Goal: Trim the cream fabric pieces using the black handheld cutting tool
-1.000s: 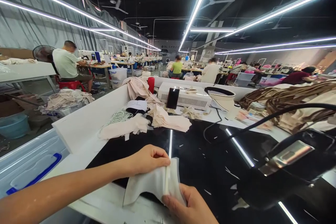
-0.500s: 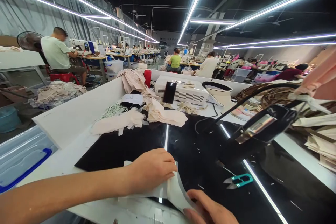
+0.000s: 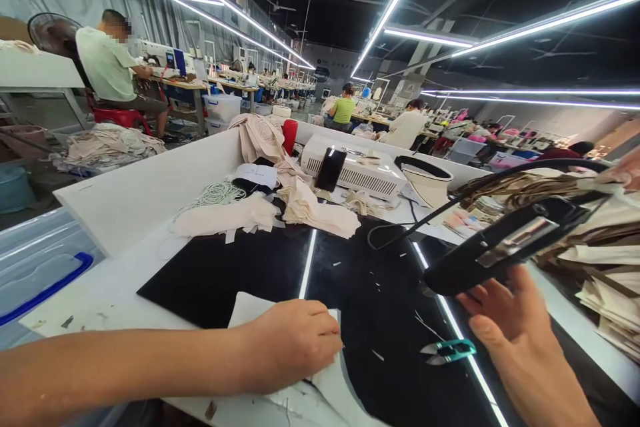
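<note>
Fabric piece (image 3: 249, 310), white, in the head view: where does it lie?

On the near edge of the black mat (image 3: 225, 277), partly over the white table (image 3: 130, 213). The left hand (image 3: 295, 343) covers its middle, so cloth shows on the far-left side of the hand and again at its near right.

How is that hand set?

The forearm comes in low from the left, nearly level with the table. The knuckles are up and the fingers are curled down onto the cloth, pinning it flat.

And the right hand (image 3: 505, 323)?

It is raised at the right, palm turned inward, fingers spread and holding nothing. It sits just under the black corded tool (image 3: 505, 247). I cannot tell whether the fingertips touch it.

What else is close by?

Teal thread snips (image 3: 450, 350) lie on the mat between the two hands. Beige cut pieces (image 3: 320, 213) are heaped at the far end. Stacked cloth (image 3: 610, 280) sits at the right.

How would you handle this well?

I'd say keep the left hand's weight even so the cloth stays smooth and square to the mat's edge. The right hand should close fully round the tool's grip before taking its weight. The cord (image 3: 450, 203) looks liable to drag, so it should be led clear of the cloth.
</note>
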Motion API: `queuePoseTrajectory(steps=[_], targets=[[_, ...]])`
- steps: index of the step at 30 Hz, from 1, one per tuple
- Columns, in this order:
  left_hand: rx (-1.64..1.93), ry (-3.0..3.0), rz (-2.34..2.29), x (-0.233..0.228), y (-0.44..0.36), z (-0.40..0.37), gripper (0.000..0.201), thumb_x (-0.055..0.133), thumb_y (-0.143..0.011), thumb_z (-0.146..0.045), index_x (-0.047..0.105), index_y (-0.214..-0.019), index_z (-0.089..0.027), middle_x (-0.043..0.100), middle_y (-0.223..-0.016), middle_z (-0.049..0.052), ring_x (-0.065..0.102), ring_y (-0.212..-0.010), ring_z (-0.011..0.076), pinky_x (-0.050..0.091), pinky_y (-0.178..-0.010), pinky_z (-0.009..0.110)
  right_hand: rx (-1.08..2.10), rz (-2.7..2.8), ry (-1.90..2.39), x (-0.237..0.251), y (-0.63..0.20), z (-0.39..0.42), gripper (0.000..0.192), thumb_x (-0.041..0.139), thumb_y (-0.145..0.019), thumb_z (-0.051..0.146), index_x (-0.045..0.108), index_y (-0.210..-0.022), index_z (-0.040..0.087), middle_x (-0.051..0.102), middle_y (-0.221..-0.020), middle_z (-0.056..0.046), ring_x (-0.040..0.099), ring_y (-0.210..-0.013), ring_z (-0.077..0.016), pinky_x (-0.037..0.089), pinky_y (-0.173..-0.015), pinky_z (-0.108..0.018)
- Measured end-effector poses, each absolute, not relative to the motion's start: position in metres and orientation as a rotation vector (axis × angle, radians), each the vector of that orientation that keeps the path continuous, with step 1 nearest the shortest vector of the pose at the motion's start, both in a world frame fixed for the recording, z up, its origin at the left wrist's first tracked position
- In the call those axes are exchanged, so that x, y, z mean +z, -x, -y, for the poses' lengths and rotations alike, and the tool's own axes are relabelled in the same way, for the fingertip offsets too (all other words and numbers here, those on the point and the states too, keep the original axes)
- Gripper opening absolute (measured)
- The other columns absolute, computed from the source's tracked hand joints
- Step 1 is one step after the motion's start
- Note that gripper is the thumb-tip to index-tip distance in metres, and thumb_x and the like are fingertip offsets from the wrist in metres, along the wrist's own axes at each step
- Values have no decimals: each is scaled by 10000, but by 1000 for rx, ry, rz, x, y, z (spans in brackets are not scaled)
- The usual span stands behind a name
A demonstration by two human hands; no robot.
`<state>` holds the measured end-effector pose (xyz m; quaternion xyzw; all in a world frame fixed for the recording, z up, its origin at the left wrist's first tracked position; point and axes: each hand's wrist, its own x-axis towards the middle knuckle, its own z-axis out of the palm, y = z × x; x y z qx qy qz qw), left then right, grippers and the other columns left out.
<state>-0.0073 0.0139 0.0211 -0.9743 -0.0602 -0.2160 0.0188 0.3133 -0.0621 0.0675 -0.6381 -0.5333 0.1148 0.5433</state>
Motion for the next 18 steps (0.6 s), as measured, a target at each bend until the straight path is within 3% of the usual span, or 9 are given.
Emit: queuePoseTrajectory(steps=[2,3,6,9,13,18], targets=[[-691,3007,188,20,3,-14,144,636,-1022,-128,629,-886,-176,700,-959,49,627,-883,168,517,-853,295,313,1238,1421,85,-302,54,978,811,-731,707,419,-1570,391,638,-1462,-99,599,-1388,-403,517,-1159,-576],[-696,2995,191,19,2,-13,151,639,-1024,-132,631,-879,-175,697,-951,47,626,-884,167,515,-850,296,312,1181,1372,92,-296,50,932,833,-694,725,511,-1498,380,670,-1409,-99,628,-1350,-402,531,-1142,-570],[-690,2949,207,16,-2,-11,195,654,-1023,-153,631,-830,-169,676,-898,39,615,-871,170,511,-817,303,342,1036,1245,105,-276,39,726,884,-644,685,672,-1249,344,752,-1171,-72,764,-1005,-336,639,-916,-513],[-659,2906,187,15,-3,-7,240,658,-1027,-180,630,-790,-159,641,-845,31,598,-851,180,502,-762,313,379,1005,1137,108,-257,31,597,891,-702,508,675,-1233,341,733,-953,-7,717,-745,-236,625,-752,-431],[-680,2906,240,11,-1,-1,199,643,-1029,-167,637,-832,-144,586,-788,18,578,-811,180,495,-721,312,403,1002,974,104,-228,24,487,872,-721,405,659,-1146,299,685,-834,19,653,-682,-197,596,-602,-362],[-773,2893,292,9,1,3,192,642,-1021,-151,627,-830,-145,568,-780,22,576,-790,174,488,-694,297,490,1010,806,94,-197,11,421,811,-759,438,626,-1096,267,644,-748,35,585,-590,-165,541,-478,-303]])
